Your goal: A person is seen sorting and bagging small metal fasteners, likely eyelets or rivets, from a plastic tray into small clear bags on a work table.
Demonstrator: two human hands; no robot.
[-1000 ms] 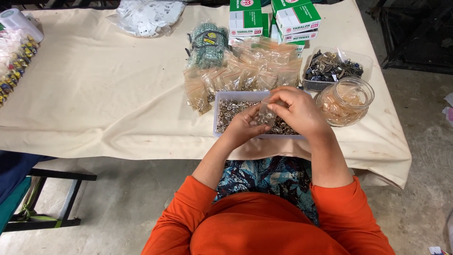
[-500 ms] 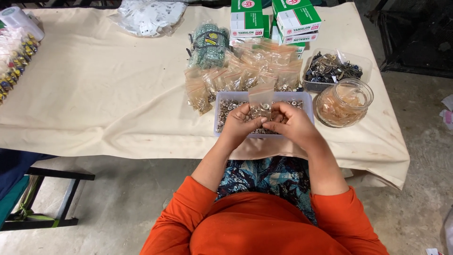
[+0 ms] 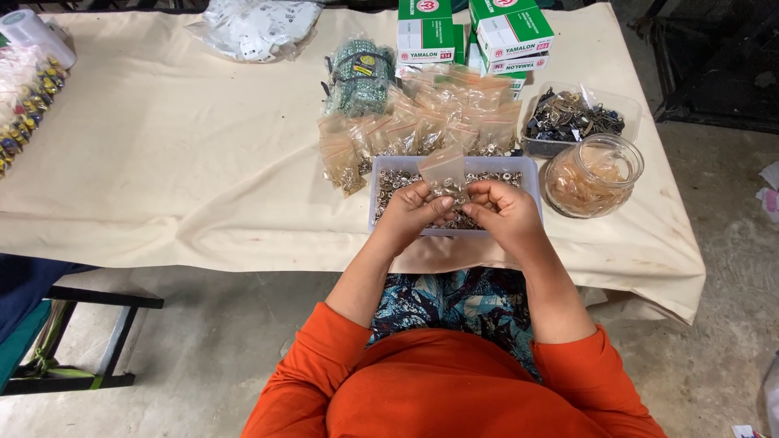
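Both my hands hold one small clear plastic bag (image 3: 445, 172) upright over a shallow clear tray (image 3: 531, 174) filled with small silver metal parts. My left hand (image 3: 414, 212) pinches the bag's lower left side. My right hand (image 3: 501, 211) pinches its lower right side. The bag's top stands above my fingers, and its lower part is hidden between them. A heap of filled small bags (image 3: 422, 130) lies just beyond the tray.
A glass jar (image 3: 592, 174) stands right of the tray, with a tub of dark metal pieces (image 3: 568, 122) behind it. Green and white boxes (image 3: 475, 32) and a green bundle (image 3: 357, 73) sit farther back. A white plastic bag (image 3: 256, 24) lies at the far edge on the cream cloth (image 3: 178, 154).
My hands dropped from above the tray toward its near edge. The small bag, first bunched between my fingers, now stands upright between both hands.
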